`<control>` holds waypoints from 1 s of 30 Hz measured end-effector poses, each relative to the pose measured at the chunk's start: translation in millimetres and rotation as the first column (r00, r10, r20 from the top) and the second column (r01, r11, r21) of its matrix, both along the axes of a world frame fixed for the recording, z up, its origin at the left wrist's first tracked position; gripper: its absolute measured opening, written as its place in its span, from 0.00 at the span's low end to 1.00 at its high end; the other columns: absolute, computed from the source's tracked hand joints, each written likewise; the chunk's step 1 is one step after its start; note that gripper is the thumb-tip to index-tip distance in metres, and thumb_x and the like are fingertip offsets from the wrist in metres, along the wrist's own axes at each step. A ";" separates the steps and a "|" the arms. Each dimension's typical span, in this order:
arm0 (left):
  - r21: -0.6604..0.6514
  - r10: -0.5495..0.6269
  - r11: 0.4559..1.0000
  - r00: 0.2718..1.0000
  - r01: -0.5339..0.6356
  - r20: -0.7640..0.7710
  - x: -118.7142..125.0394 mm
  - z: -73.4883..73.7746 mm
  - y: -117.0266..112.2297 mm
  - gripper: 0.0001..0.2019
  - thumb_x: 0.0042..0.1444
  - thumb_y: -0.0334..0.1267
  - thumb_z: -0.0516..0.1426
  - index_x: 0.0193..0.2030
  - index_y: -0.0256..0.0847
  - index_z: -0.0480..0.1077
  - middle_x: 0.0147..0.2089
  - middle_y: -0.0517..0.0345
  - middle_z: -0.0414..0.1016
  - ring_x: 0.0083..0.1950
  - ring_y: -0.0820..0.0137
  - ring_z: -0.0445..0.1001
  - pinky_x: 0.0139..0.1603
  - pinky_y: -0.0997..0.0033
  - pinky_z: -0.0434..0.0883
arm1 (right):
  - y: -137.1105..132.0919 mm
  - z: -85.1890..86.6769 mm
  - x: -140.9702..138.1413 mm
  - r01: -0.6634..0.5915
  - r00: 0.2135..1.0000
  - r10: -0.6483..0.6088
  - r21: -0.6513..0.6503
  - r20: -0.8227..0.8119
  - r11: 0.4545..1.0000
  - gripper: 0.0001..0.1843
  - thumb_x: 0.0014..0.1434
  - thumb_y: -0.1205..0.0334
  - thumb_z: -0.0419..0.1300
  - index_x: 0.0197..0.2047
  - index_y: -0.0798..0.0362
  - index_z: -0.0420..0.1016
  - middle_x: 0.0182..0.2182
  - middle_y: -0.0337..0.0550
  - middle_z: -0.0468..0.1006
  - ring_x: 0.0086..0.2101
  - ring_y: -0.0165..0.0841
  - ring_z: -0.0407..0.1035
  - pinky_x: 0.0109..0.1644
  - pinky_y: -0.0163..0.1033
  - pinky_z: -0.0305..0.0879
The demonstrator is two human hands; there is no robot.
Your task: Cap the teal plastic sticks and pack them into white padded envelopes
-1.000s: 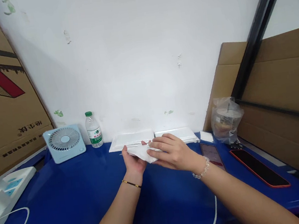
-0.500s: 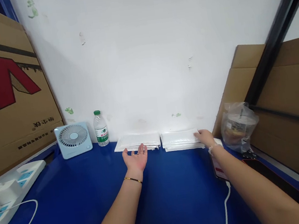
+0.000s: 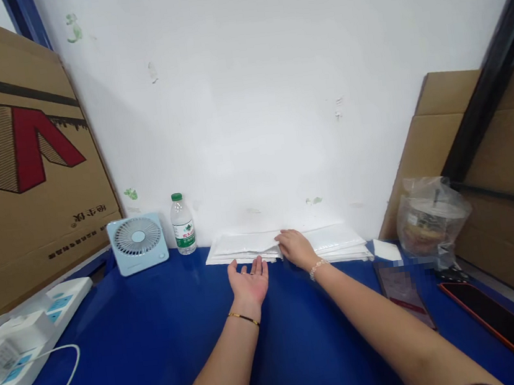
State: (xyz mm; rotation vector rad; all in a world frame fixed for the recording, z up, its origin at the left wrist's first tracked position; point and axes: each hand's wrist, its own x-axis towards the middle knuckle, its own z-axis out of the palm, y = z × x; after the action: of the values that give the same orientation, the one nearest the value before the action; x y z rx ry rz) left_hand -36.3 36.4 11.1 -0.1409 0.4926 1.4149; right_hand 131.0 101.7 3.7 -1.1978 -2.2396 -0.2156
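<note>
While a blue table (image 3: pixel 131 351) fills the lower half of the frame, a big cardboard box (image 3: pixel 16 178) leans at the upper left, printed with a red and hatched mark and a line of upside-down characters too small to read. More cardboard (image 3: pixel 495 188) stands at the right behind a black bar. At the lower left lies a white power strip (image 3: pixel 26 333) with a cord. Along the wall in the middle sit two stacks of white packets, the left stack (image 3: pixel 240 247) and the right stack (image 3: pixel 338 242) side by side. A pale blue fan (image 3: pixel 138 243) stands left of them, next to a water bottle (image 3: pixel 183 224) with a green cap and a red-and-green label whose writing is illegible. A bagged cup (image 3: pixel 431 218) and two phones (image 3: pixel 502 325) lie at the right. The left hand (image 3: pixel 248 281) rests palm up, fingers spread, holding nothing, just before the left stack. The right hand (image 3: pixel 295 247) lies on the stacks where they meet, fingers curled at the edge of the top packet; whether it grips it I cannot tell.
</note>
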 end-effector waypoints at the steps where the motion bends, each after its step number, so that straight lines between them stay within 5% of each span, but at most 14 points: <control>1: -0.003 -0.029 1.000 0.999 0.029 -0.013 1.7 -0.4 0.0 0.37 0.51 0.47 0.54 0.64 0.41 0.41 0.54 0.42 0.61 0.53 0.62 0.69 0.40 0.65 0.74 | -1.2 7.0 -1.3 -0.017 0.997 0.018 0.018 -0.071 1.000 0.15 0.60 0.69 0.48 0.47 0.57 0.71 0.42 0.51 0.75 0.48 0.37 0.65 0.55 0.44 0.57; 3: 0.006 -0.108 0.994 0.994 0.108 -0.035 6.4 -1.1 -0.7 0.34 0.50 0.47 0.55 0.61 0.38 0.48 0.52 0.42 0.63 0.53 0.62 0.70 0.40 0.65 0.74 | -9.4 23.6 -1.6 -0.048 0.955 0.066 0.071 -0.289 0.996 0.14 0.63 0.63 0.47 0.45 0.56 0.70 0.40 0.48 0.74 0.42 0.35 0.67 0.48 0.40 0.62; 6: 0.078 -0.222 0.971 0.974 0.225 -0.041 16.0 -0.6 -4.6 0.28 0.49 0.49 0.57 0.54 0.38 0.58 0.50 0.43 0.67 0.51 0.61 0.71 0.42 0.63 0.73 | -32.9 43.3 -0.4 -0.056 0.750 0.075 0.051 -0.658 0.997 0.15 0.63 0.56 0.48 0.41 0.56 0.70 0.33 0.42 0.73 0.34 0.32 0.67 0.40 0.36 0.64; 11: 0.364 -0.155 0.921 0.988 0.139 0.016 27.8 12.5 -18.7 0.14 0.52 0.43 0.57 0.44 0.42 0.68 0.46 0.52 0.73 0.50 0.62 0.72 0.48 0.61 0.71 | -76.8 41.1 2.5 -0.305 0.076 -0.117 -0.134 -0.990 0.943 0.12 0.55 0.54 0.57 0.39 0.53 0.70 0.32 0.40 0.76 0.33 0.34 0.70 0.36 0.36 0.67; 13: 0.431 -0.067 0.901 0.998 0.059 0.004 28.2 20.4 -24.1 0.13 0.52 0.40 0.57 0.44 0.40 0.69 0.45 0.52 0.75 0.50 0.63 0.72 0.50 0.63 0.70 | -91.5 33.0 1.4 -0.425 -0.085 -0.275 -0.215 -0.958 0.880 0.12 0.53 0.56 0.59 0.38 0.54 0.70 0.29 0.42 0.77 0.32 0.36 0.71 0.34 0.38 0.69; 18: 0.480 0.034 0.877 0.995 0.017 -0.097 17.2 30.2 -27.9 0.18 0.50 0.43 0.57 0.45 0.35 0.71 0.45 0.49 0.76 0.48 0.61 0.73 0.51 0.63 0.68 | -114.6 10.9 -9.4 -0.654 -0.100 -0.434 -0.269 -0.895 0.707 0.17 0.46 0.72 0.59 0.43 0.56 0.70 0.27 0.40 0.78 0.29 0.36 0.74 0.34 0.38 0.70; 21: 0.462 0.090 0.887 0.983 -0.007 -0.159 9.3 33.1 -25.6 0.18 0.49 0.45 0.57 0.42 0.34 0.72 0.44 0.48 0.76 0.45 0.62 0.74 0.49 0.63 0.69 | -113.4 -3.3 -13.0 -0.708 -0.209 -0.567 -0.277 -0.797 0.649 0.16 0.45 0.75 0.53 0.40 0.59 0.71 0.26 0.43 0.79 0.30 0.37 0.75 0.33 0.39 0.71; 26: 0.566 0.322 0.822 0.867 -0.058 -0.379 23.9 56.4 -29.1 0.16 0.48 0.43 0.60 0.42 0.36 0.72 0.39 0.52 0.76 0.42 0.64 0.74 0.44 0.66 0.70 | -103.0 -17.7 -11.8 -0.749 -0.366 -0.675 -0.228 -0.641 0.622 0.09 0.57 0.70 0.51 0.39 0.60 0.70 0.25 0.45 0.79 0.29 0.36 0.75 0.32 0.38 0.71; 30: 0.679 0.410 0.732 0.759 0.057 -0.505 53.7 83.7 -40.0 0.16 0.45 0.39 0.63 0.41 0.36 0.72 0.40 0.51 0.76 0.43 0.64 0.74 0.44 0.67 0.69 | -104.4 -17.1 -11.5 -0.769 -0.401 -0.659 -0.157 -0.637 0.620 0.15 0.63 0.55 0.47 0.41 0.55 0.70 0.28 0.45 0.79 0.28 0.35 0.75 0.30 0.39 0.70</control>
State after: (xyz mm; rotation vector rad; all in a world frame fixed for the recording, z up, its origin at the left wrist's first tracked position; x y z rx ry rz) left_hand 17.3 -3.6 94.8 0.9400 0.4893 1.7584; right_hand 119.5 -2.7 -13.3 -0.6403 -0.2633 1.6840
